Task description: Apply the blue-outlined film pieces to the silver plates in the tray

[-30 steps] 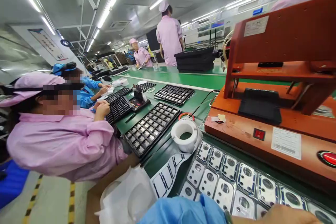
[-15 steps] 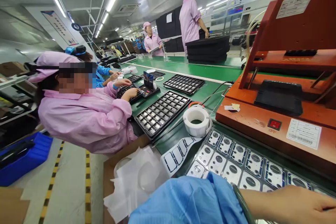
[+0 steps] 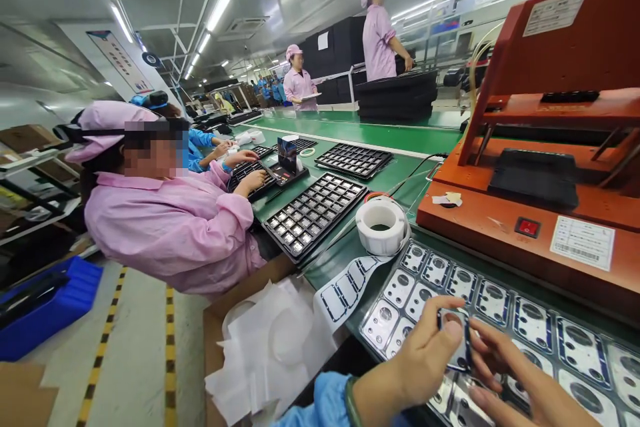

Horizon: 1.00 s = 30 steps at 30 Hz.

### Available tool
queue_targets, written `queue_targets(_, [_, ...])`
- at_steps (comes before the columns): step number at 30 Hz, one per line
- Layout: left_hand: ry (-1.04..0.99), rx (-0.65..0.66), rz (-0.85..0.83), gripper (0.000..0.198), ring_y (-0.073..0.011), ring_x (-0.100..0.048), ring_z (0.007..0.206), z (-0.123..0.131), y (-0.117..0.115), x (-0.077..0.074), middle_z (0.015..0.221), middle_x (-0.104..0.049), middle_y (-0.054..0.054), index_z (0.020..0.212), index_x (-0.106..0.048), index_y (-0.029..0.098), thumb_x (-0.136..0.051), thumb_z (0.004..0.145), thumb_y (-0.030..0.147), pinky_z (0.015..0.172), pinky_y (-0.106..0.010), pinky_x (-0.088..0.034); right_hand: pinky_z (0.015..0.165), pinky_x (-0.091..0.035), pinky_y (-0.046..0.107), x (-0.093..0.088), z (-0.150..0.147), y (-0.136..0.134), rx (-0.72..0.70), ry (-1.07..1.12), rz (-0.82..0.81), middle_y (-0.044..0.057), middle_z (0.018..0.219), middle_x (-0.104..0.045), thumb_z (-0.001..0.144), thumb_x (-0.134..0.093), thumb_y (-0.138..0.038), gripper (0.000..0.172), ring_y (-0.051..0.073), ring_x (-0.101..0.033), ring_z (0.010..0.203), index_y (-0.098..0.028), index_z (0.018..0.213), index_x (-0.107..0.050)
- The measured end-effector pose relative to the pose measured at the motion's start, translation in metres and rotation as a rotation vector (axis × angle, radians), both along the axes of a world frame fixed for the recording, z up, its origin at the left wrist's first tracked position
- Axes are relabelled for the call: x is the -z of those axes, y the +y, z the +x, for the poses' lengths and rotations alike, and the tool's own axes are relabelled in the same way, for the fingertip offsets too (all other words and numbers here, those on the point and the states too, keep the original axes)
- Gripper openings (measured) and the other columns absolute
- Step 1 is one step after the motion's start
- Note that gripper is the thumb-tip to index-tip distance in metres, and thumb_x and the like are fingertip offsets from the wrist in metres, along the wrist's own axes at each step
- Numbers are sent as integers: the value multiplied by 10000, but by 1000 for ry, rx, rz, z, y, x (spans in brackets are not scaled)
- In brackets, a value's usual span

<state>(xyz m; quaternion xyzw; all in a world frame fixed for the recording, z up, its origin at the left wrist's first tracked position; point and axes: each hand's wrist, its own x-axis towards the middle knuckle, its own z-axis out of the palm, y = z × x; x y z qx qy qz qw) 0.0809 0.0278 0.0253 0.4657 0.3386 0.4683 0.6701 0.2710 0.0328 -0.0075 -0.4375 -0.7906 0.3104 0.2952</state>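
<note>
My left hand (image 3: 425, 357) pinches a small metal plate (image 3: 456, 341) with a dark frame-shaped border, the thumb lying across its face. At the plate's right edge is my right hand (image 3: 535, 373), its fingers spread and the thumb apart below; whether the fingertips bear on the plate I cannot tell. Under both hands lies a clear tray (image 3: 370, 310) of similar silvery plates with round holes, those in the back row dark-bordered. A white sticker roll (image 3: 381, 230) stands beyond it, its unwound strip (image 3: 345, 290) of dark frame outlines hanging toward me.
An orange press machine (image 3: 500, 213) stands at the right behind the tray. To the left, a carton (image 3: 215, 333) holds crumpled backing paper (image 3: 275, 347). A co-worker in pink (image 3: 170, 227) handles parts beside black trays (image 3: 320, 210) on the green bench.
My left hand has come back from the right edge to over the tray, with a plate now visible in it. My right hand has come into view beside it. The camera has shifted slightly.
</note>
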Motion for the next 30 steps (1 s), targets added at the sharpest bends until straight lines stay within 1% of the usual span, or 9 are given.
queue_targets(2, [-49, -57, -31, 577, -175, -639, 796, -5, -5, 11, 966, -609, -72, 1311, -376, 173, -516, 862, 508, 831, -353, -460, 851, -559, 294, 5, -21, 2, -81, -23, -56, 127, 1275, -604, 844, -578, -399, 618, 265, -628, 1091, -199, 1396, -385])
queue_targets(3, [-28, -84, -31, 557, -179, -637, 830, -6, -7, 15, 982, -605, -69, 1308, -377, 177, -527, 865, 479, 849, -352, -452, 841, -562, 296, 8, -28, 2, -83, -21, -70, 140, 1255, -615, 861, -544, -395, 599, 261, -643, 1066, -183, 1395, -373])
queue_targets(7, [73, -151, -32, 426, -171, -620, 846, -2, -11, 19, 948, -599, -54, 1228, -438, 166, -479, 901, 435, 843, -338, -452, 801, -568, 293, 14, -35, 1, -72, -12, -73, 133, 1140, -669, 875, -504, -386, 538, 249, -685, 960, -183, 1360, -389])
queue_targets(11, [-64, -114, -85, 409, -162, -629, 798, 1, -7, 25, 995, -603, -66, 1198, -436, 182, -502, 890, 444, 775, -331, -477, 766, -561, 274, 7, -28, 5, -128, -55, -145, 88, 944, -686, 893, -484, -383, 540, 221, -685, 874, -171, 1371, -348])
queue_targets(14, [-101, -74, -108, 402, -160, -636, 800, 0, -4, 31, 1011, -612, -78, 1194, -435, 186, -517, 891, 438, 770, -325, -474, 774, -547, 274, 2, -27, 9, -153, -80, -192, 76, 904, -664, 924, -432, -380, 527, 215, -666, 898, -172, 1392, -309])
queue_targets(17, [-63, -71, -109, 385, -155, -636, 838, -3, -3, 31, 1025, -613, -80, 1189, -433, 189, -517, 899, 428, 827, -330, -457, 769, -540, 276, -1, -29, 11, -160, -65, -201, 75, 894, -653, 932, -405, -373, 523, 216, -658, 895, -175, 1406, -303])
queue_targets(23, [-22, -75, -175, 386, -172, -631, 869, -4, -1, 22, 1046, -595, -86, 1145, -439, 190, -527, 883, 460, 772, -315, -476, 734, -537, 268, -5, -31, 11, -137, -11, -187, 63, 862, -653, 914, -413, -337, 540, 198, -660, 799, -182, 1423, -322])
queue_targets(27, [10, -65, -180, 439, -193, -620, 916, -4, -3, 25, 1041, -594, -90, 1185, -431, 196, -535, 871, 483, 733, -297, -479, 661, -537, 241, 0, -30, 12, -121, 27, -125, 44, 804, -651, 901, -442, -333, 493, 176, -653, 702, -195, 1371, -383])
queue_targets(30, [43, -80, -190, 480, -211, -604, 963, -5, -4, 30, 1105, -566, -111, 1201, -432, 196, -539, 856, 512, 683, -274, -483, 601, -527, 206, 6, -28, 13, -125, 55, -85, 26, 755, -651, 884, -481, -336, 471, 153, -646, 627, -195, 1329, -419])
